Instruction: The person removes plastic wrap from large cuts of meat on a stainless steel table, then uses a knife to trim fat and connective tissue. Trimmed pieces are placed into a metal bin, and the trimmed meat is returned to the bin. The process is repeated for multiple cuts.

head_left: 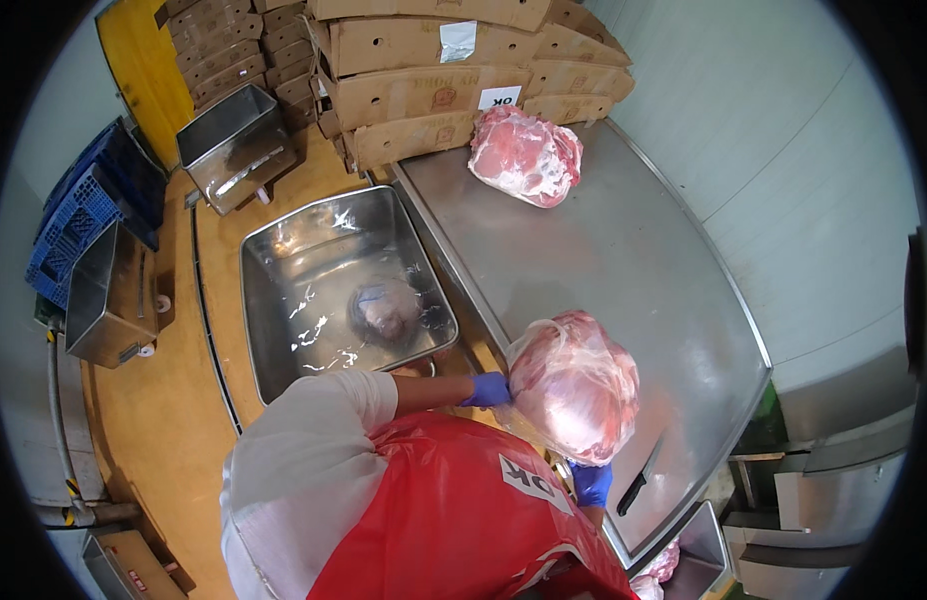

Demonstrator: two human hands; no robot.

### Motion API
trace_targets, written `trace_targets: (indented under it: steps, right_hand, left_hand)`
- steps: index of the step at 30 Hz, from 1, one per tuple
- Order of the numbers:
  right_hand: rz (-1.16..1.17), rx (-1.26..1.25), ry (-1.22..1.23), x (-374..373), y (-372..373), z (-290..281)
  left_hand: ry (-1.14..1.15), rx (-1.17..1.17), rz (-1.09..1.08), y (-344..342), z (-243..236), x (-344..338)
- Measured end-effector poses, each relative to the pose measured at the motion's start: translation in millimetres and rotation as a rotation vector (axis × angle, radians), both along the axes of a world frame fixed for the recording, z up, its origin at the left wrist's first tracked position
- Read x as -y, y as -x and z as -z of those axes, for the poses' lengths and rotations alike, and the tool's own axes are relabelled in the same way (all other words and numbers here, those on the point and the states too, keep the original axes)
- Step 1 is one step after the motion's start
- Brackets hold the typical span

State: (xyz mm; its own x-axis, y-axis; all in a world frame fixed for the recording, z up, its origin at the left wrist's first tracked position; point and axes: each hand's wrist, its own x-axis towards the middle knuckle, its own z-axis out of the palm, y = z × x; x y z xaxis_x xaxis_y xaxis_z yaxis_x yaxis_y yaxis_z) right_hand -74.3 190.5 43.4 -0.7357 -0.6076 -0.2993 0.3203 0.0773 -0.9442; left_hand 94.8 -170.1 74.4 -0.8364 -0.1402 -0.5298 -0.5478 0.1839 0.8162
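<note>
A large piece of raw meat in clear plastic wrap lies on the near part of the steel table. My left hand, in a blue-purple glove, grips the piece at its left edge. Under its near end is my right hand, gloved in blue, closed against it with the fingertips partly hidden. A knife with a black handle lies on the table just right of that hand. Another piece of meat sits at the table's far end.
Left of the table stands a deep steel bin holding a plastic-wrapped lump. Cardboard boxes are stacked at the far end. Smaller steel bins and blue crates line the left. Meat fills part of a container by the near right corner.
</note>
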Motion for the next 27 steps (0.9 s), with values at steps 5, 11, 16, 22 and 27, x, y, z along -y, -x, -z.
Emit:
trace_targets:
  steps: [5, 11, 16, 22, 27]
  right_hand:
    - [0.249, 0.592, 0.411, 0.8, -20.3, -38.1]
    - [0.165, 0.359, 0.281, -8.8, 2.9, -14.2]
    - [0.253, 0.045, -0.259, -4.6, 19.6, -21.4]
    - [0.217, 0.446, 0.118, -13.6, 45.1, 18.7]
    - [-0.024, -0.335, -0.444, -56.6, 53.2, 62.3]
  left_hand:
    - [-0.069, 0.056, 0.046, -3.9, -25.2, 12.3]
    - [0.063, 0.048, 0.135, -2.1, 39.1, 16.9]
    - [0.037, 0.248, 0.178, 9.9, 44.0, 12.5]
    - [-0.111, -0.119, 0.048, 31.8, 74.9, -4.6]
    - [-0.322, -0.01, -0.115, 38.5, 52.6, -24.3]
